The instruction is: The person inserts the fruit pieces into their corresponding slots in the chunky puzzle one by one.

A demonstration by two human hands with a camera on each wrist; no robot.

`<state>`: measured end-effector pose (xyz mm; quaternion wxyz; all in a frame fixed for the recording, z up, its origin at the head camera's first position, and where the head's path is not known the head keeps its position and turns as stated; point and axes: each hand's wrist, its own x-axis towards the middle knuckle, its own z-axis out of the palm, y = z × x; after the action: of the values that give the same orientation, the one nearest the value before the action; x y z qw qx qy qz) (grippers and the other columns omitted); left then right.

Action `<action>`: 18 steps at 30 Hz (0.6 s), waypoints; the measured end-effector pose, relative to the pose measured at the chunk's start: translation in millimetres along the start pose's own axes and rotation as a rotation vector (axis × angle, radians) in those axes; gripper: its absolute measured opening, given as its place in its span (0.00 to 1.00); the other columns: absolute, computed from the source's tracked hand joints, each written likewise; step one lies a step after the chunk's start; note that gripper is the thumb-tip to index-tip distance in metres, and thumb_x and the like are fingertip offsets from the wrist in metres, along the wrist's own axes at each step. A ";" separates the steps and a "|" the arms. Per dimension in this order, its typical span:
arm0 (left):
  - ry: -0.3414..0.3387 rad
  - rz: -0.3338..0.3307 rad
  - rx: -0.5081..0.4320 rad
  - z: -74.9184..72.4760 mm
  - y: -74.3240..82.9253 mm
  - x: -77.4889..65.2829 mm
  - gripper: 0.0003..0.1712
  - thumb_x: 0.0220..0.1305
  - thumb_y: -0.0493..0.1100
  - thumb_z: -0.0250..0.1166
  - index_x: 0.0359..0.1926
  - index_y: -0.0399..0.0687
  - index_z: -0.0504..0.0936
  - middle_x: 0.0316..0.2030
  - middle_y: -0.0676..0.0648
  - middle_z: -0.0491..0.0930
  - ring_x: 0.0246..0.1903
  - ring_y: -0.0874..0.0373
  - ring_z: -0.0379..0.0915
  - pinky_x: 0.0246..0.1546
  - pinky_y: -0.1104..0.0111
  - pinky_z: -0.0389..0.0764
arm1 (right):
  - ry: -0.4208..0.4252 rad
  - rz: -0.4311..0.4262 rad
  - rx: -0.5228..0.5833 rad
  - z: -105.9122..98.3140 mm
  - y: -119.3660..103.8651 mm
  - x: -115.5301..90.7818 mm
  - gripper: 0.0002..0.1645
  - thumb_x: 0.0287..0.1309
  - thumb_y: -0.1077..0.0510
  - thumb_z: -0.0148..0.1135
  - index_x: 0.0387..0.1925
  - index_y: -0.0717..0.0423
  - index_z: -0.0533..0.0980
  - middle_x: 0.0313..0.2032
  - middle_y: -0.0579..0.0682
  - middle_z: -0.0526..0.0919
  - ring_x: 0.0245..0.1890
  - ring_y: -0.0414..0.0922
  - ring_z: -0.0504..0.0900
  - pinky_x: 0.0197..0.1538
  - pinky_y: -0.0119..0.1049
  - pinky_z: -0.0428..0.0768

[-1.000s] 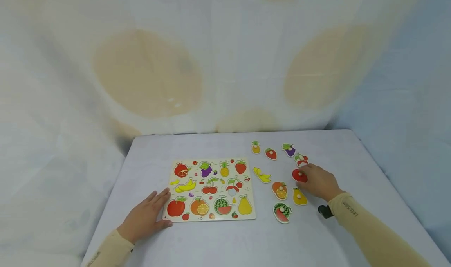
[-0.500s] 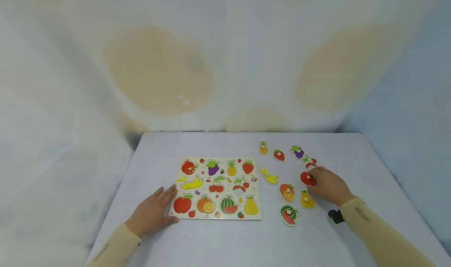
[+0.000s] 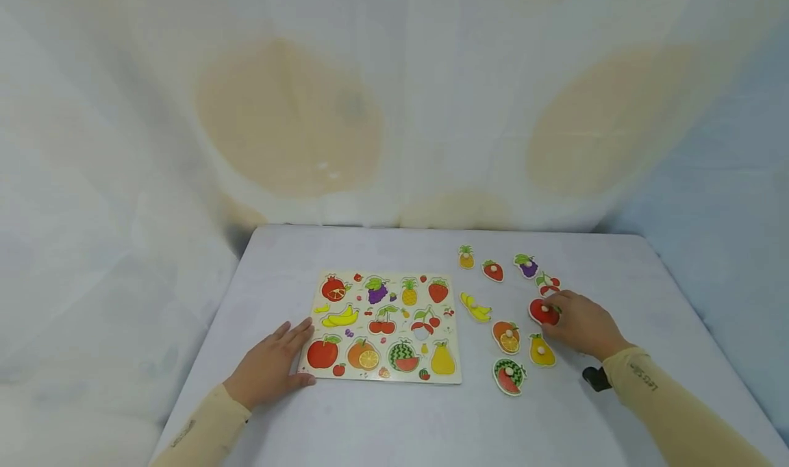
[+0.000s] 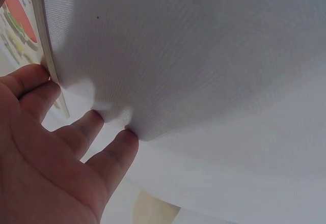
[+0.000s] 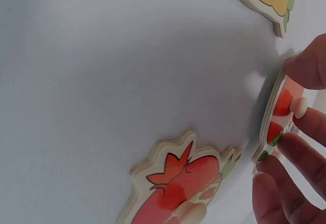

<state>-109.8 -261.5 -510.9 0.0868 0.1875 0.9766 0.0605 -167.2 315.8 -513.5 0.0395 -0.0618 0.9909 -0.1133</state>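
A wooden puzzle board (image 3: 383,370) printed with fruit lies flat on the table. My left hand (image 3: 269,365) rests at its left edge with fingers spread; in the left wrist view, two fingertips touch the side of the board (image 4: 49,56). On the right, my right hand (image 3: 584,324) holds the red apple piece (image 3: 541,312). The right wrist view shows thumb and fingers at opposite edges of this apple piece (image 5: 281,104), around its pale knob. A pomegranate piece (image 5: 175,188) lies close by, hidden from the head view by the hand and arm.
Around the right hand lie a cherry piece (image 3: 548,284), a pear piece (image 3: 542,351), an orange piece (image 3: 507,337) and a watermelon piece (image 3: 509,377). Farther left and back are banana (image 3: 475,307), strawberry (image 3: 492,270), pineapple (image 3: 466,257) and grape (image 3: 526,266) pieces.
The whole head view has shifted, so board, pieces and hands all appear farther right. Relative to the board and pieces, both hands look nearly still.
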 end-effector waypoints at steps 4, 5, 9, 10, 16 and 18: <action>-0.007 -0.015 0.017 -0.2 1.4 1.9 0.55 0.50 0.65 0.75 0.73 0.45 0.66 0.73 0.48 0.61 0.70 0.37 0.57 0.64 0.47 0.68 | -0.006 0.002 0.007 -4.3 -0.9 -0.5 0.36 0.46 0.47 0.79 0.55 0.61 0.80 0.54 0.67 0.78 0.50 0.63 0.77 0.51 0.62 0.78; -0.010 -0.015 0.019 -0.4 2.0 3.4 0.55 0.50 0.65 0.75 0.73 0.45 0.66 0.73 0.48 0.61 0.70 0.37 0.57 0.64 0.47 0.68 | -0.008 0.006 0.008 -6.0 -0.5 -1.9 0.36 0.46 0.47 0.79 0.55 0.61 0.80 0.54 0.67 0.77 0.50 0.63 0.77 0.52 0.62 0.78; -0.014 -0.003 0.011 -1.0 2.9 6.8 0.55 0.50 0.65 0.75 0.73 0.44 0.66 0.73 0.47 0.61 0.70 0.36 0.57 0.64 0.46 0.68 | -0.001 0.006 0.009 -12.4 -0.8 -5.2 0.36 0.46 0.47 0.79 0.54 0.60 0.80 0.54 0.66 0.78 0.49 0.62 0.77 0.50 0.60 0.80; -0.011 -0.002 0.005 -0.9 2.4 6.7 0.55 0.49 0.64 0.76 0.73 0.44 0.66 0.73 0.47 0.62 0.70 0.36 0.57 0.64 0.46 0.68 | 0.002 -0.002 0.007 -14.1 -1.7 -5.2 0.35 0.46 0.47 0.79 0.54 0.59 0.80 0.53 0.65 0.78 0.48 0.61 0.77 0.50 0.60 0.80; 0.005 -0.003 -0.018 2.1 -3.1 1.8 0.55 0.48 0.63 0.77 0.72 0.42 0.68 0.73 0.47 0.62 0.69 0.35 0.58 0.64 0.46 0.67 | 0.011 -0.074 -0.002 -22.5 -17.7 1.8 0.34 0.47 0.47 0.79 0.54 0.56 0.80 0.51 0.59 0.81 0.50 0.59 0.79 0.52 0.59 0.79; 0.005 0.000 -0.017 3.2 -4.1 2.3 0.55 0.48 0.64 0.76 0.72 0.42 0.68 0.73 0.47 0.62 0.69 0.36 0.57 0.65 0.46 0.67 | 0.014 -0.086 -0.006 -24.6 -25.5 4.2 0.33 0.47 0.47 0.79 0.53 0.56 0.81 0.51 0.59 0.82 0.52 0.59 0.79 0.53 0.59 0.79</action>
<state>-112.8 -264.1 -514.9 0.0861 0.1867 0.9762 0.0692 -170.7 296.0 -484.0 0.0274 -0.1037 0.9879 -0.1124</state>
